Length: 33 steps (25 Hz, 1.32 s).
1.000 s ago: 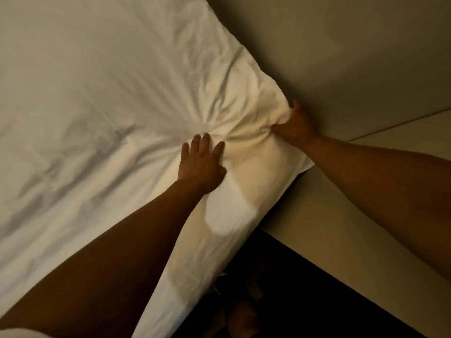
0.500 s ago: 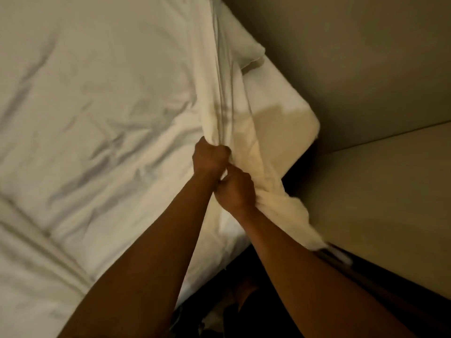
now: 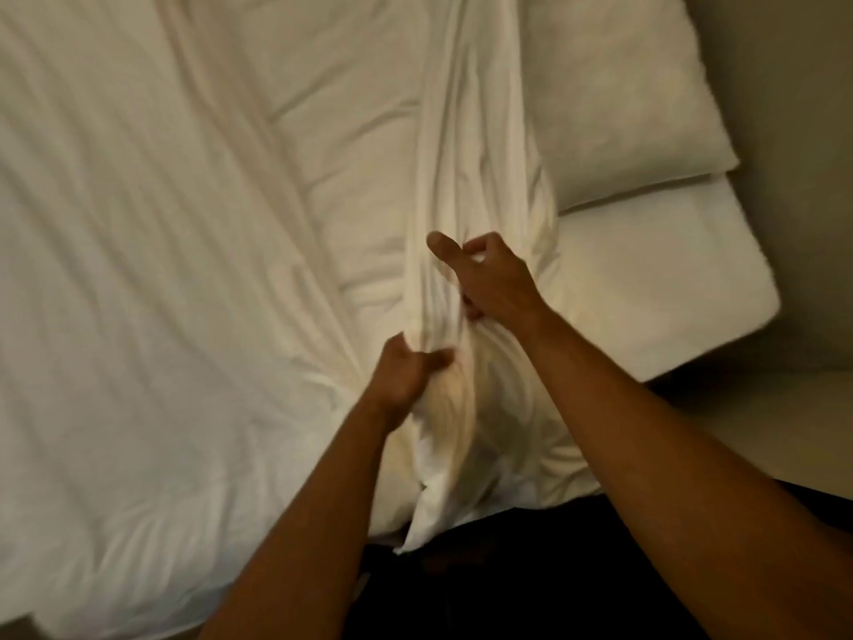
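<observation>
A white bed sheet (image 3: 466, 145) is pulled into a long bunched ridge that runs from the top of the view down to the bed's near edge. My left hand (image 3: 406, 369) grips the bunched sheet low on the ridge. Just beyond it, my right hand (image 3: 489, 279) holds the same bunch, thumb stuck out to the left and fingers curled into the folds. The bare mattress corner (image 3: 664, 274) shows to the right of the ridge. The picture is somewhat blurred.
A white pillow (image 3: 618, 94) lies at the upper right on the mattress. A rumpled white duvet (image 3: 138, 270) covers the left of the bed. A beige wall (image 3: 794, 131) and a ledge (image 3: 784, 422) border the bed on the right; dark floor (image 3: 531, 584) lies below.
Both hands took the sheet off the mattress corner and drew it back. The right hand has now moved ahead of the left along the bunch. A pillow and more bare mattress have come into view.
</observation>
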Tool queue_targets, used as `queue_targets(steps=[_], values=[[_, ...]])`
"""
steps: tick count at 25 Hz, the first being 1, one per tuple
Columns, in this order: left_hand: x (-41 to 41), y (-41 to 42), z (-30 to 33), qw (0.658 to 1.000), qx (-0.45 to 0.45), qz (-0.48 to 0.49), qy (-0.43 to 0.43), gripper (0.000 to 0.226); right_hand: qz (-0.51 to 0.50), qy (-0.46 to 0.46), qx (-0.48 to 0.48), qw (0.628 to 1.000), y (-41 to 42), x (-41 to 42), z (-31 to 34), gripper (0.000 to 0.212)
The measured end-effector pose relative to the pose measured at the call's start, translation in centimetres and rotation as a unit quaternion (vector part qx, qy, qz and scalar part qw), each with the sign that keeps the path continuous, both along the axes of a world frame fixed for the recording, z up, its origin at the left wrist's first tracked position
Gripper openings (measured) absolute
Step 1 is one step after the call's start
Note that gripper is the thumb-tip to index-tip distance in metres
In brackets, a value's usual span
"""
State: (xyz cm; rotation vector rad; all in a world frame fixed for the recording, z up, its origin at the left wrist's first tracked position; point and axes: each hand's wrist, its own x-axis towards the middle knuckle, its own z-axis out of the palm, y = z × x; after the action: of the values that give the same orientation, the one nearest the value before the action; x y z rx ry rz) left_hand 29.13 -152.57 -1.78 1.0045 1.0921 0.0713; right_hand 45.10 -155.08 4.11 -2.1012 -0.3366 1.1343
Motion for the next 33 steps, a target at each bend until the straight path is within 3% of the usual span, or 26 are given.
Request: queue_targets(steps=[2, 3, 6, 7, 9, 12, 14, 17, 21, 23, 25, 30, 33], values=[[-3.7, -1.0, 0.7, 1.000, -0.013, 0.002, 0.002, 0.056, 0.095, -0.051, -0.085, 0.991, 4.7, -3.4, 1.0, 0.107], [-5.8, -1.7, 1.2, 1.000, -0.023, 0.015, 0.009, 0.062, 0.121, -0.064, -0.102, 0.985, 6.2, -5.6, 0.7, 0.099], [-10.8, -4.5, 1.2, 0.999, -0.004, 0.026, 0.019, 0.079, 0.069, -0.035, -0.027, 0.997, 6.6, -10.9, -2.0, 0.031], [-12.3, -5.8, 0.8, 0.999, -0.001, 0.012, 0.030, 0.083, 0.020, 0.001, -0.004, 1.000, 5.9, -12.1, -3.3, 0.024], [-14.5, -8.4, -0.2, 0.995, -0.016, 0.002, 0.097, 0.090, -0.042, 0.055, 0.017, 0.997, 4.7, -13.8, -5.2, 0.033], [-16.3, -11.1, -3.0, 0.978, -0.065, 0.022, 0.195, 0.096, -0.054, 0.056, 0.044, 0.996, 4.6, -15.2, -7.0, 0.021], [-16.9, -11.3, -4.0, 0.980, -0.057, 0.036, 0.186, 0.086, -0.024, 0.038, 0.054, 0.998, 5.3, -16.3, -6.8, 0.007], [-18.1, -9.4, -3.1, 0.988, 0.000, 0.054, 0.147, 0.036, 0.037, -0.024, 0.042, 0.998, 7.1, -18.4, -5.2, 0.006], [-25.6, -6.4, 1.7, 0.990, -0.038, 0.127, 0.041, 0.024, 0.135, -0.099, 0.044, 0.985, 11.5, -23.1, -0.1, 0.011], [-32.2, -4.4, 3.7, 0.985, -0.067, 0.161, -0.005, 0.012, 0.196, -0.109, 0.055, 0.973, 14.5, -28.6, 2.8, 0.026], [-40.2, -2.7, 4.9, 0.975, -0.087, 0.203, -0.025, 0.016, 0.273, -0.103, 0.049, 0.955, 17.4, -36.9, 3.8, 0.031], [-61.2, 0.5, -0.6, 0.930, -0.057, 0.337, 0.133, 0.018, 0.427, 0.013, 0.035, 0.903, 23.7, -60.2, -1.8, 0.029], [-70.4, 2.3, -8.0, 0.916, -0.078, 0.269, 0.286, 0.032, 0.465, 0.061, -0.031, 0.883, 24.6, -69.7, -8.6, 0.021]])
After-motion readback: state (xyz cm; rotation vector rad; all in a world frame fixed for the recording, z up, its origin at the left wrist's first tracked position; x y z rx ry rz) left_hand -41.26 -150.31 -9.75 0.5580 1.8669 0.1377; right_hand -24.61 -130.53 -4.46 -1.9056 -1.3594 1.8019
